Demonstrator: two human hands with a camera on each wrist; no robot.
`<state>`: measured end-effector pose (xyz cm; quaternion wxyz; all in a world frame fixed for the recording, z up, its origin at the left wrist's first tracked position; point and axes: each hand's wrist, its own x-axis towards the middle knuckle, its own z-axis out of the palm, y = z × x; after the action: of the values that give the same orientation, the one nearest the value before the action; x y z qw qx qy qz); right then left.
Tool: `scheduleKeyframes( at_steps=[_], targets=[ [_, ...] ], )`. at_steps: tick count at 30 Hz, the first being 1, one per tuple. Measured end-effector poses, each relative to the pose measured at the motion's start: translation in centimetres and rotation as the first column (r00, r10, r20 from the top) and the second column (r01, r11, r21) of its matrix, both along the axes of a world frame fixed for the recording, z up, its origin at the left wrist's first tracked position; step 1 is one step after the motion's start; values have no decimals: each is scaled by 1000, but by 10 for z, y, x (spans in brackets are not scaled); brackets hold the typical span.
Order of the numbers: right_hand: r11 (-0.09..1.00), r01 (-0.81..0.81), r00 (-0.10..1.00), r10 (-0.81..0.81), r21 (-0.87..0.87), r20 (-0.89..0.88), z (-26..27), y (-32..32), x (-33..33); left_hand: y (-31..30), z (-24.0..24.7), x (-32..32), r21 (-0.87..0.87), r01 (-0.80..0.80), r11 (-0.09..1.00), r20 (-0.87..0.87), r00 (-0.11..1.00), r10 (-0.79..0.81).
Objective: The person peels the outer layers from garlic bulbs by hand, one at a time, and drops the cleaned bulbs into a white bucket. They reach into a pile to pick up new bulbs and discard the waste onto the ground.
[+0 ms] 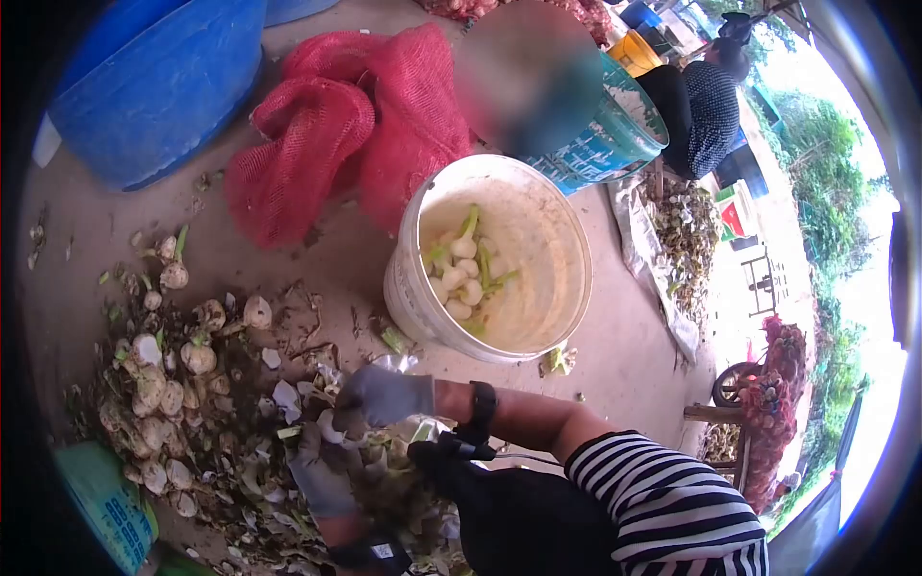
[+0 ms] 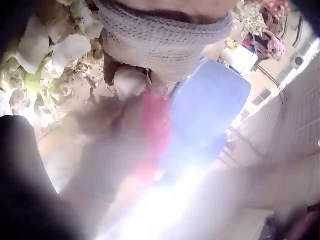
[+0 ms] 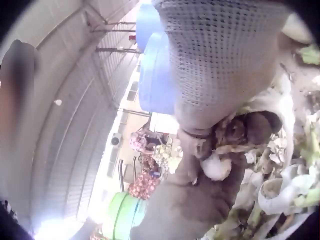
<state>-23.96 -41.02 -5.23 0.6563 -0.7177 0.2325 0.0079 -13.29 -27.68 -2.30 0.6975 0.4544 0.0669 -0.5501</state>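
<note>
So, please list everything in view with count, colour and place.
White bucket: one, white, centre.
Peeled bulbs: several, white, inside it.
Unpeeled bulbs: many, brownish, left.
Peelings: many, pale, around hands.
Mesh sacking: count unclear, red, beside bucket.
Blue tubs: at least two, blue, top left.
Turquoise bucket: one, turquoise, top.
Yellow bucket: one, yellow, top.
Red load: one, red, right.
Printed item: one, green, lower left.
Plants: uncounted, green, far right.
Other person: at least one, dark clothing, upper right.
Left hand: one, grey glove, bottom, holding bulb.
Right hand: one, grey glove, close beside.

Hands (image 1: 379,398) in gry knit gloves (image 2: 155,47), blk/wht striped sleeve (image 1: 663,490), blk wrist strap (image 1: 483,408).
</note>
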Motion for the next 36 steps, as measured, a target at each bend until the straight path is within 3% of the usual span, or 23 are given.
scheduleKeyframes(
  at_steps=[1, 3, 4, 5, 6, 7, 13, 14, 15, 16, 17, 19, 21, 22, 23, 25, 27, 29, 31, 32, 33, 35, 36],
  targets=[
    [1000, -3, 1000, 3, 15, 8, -3, 0, -3, -9, 22, -1, 52, 24, 998, 3, 1000, -24],
    [976, 33, 929, -109, 215, 354, -22, -4, -15, -2, -18, 5, 81, -53, 995, -102, 993, 61],
    [997, 75, 876, -62, -9, 478, -28, -8, -23, 6, -37, 8, -3, -95, 995, -50, 994, 95],
    [999, 43, 747, -33, 1, 664, -37, -9, -26, 18, -52, 15, -84, -125, 989, 9, 992, 126],
    [998, 55, 912, -58, 19, 406, -24, -10, -31, 13, -45, 20, -83, -211, 974, -134, 971, 199],
    [943, 73, 979, -129, 324, 156, 20, -12, -23, 6, -40, 24, -92, -294, 951, -275, 926, 260],
    [911, 8, 985, -79, 413, 155, 25, -10, -27, 17, -70, 41, -164, -293, 942, -271, 932, 242],
    [995, 36, 984, -52, 96, 171, 17, -3, -17, 18, -64, 36, -99, -301, 948, -250, 930, 269],
    [970, 64, 984, -23, -233, 176, 11, 1, -8, 16, -61, 31, -96, -298, 950, -253, 930, 266],
    [916, 63, 982, 13, -396, 187, 6, 3, -3, 14, -59, 27, -94, -258, 962, -166, 956, 240],
    [914, 64, 983, 11, -400, 182, 5, 5, 2, 11, -58, 23, -93, -219, 971, -79, 974, 212],
    [962, -82, 993, 57, -261, -102, 13, 7, 13, 9, -61, 17, -82, -141, 987, 9, 990, 142],
    [971, -110, 993, 100, -214, -57, 22, 7, 15, 10, -68, 16, 101, -42, 994, 509, 861, -15],
    [997, -63, 995, 67, -54, 78, 28, 6, 13, 10, -65, 17, 106, -43, 993, 509, 860, -17],
    [993, -38, 979, 15, 111, 203, 31, 5, 11, 10, -60, 18, 44, -130, 991, 319, 941, 109],
    [994, -32, 996, 22, 106, 89, 19, 3, 7, 3, -45, 21, -29, -323, 946, -110, 941, 319],
    [870, -9, 998, 35, -493, 43, -16, 9, -1, -7, -35, 21, -60, -271, 961, -111, 958, 263],
    [853, -30, 999, 32, -521, -6, -37, 19, -4, -35, 15, 7, -127, 56, 990, 308, 951, -14],
    [722, 322, 896, -22, -612, 444, -86, 33, -2, -64, 50, -10, -324, 123, 938, 250, 967, -41],
    [929, 185, 975, -132, -320, 179, -113, 37, -20, -71, 52, -6, -392, 45, 919, 117, 993, 1],
    [929, 180, 975, -124, -324, 186, -91, 28, -15, -74, 44, 2, -397, 41, 917, 123, 992, 9],
    [887, -24, 997, 58, -462, 59, -22, 8, 1, -71, 2, 35, -49, 152, 987, 547, 831, -101],
    [829, 30, 991, 49, -558, 126, -32, 7, -1, -69, -28, 52, 55, 180, 982, 710, 685, -165]
  ],
)
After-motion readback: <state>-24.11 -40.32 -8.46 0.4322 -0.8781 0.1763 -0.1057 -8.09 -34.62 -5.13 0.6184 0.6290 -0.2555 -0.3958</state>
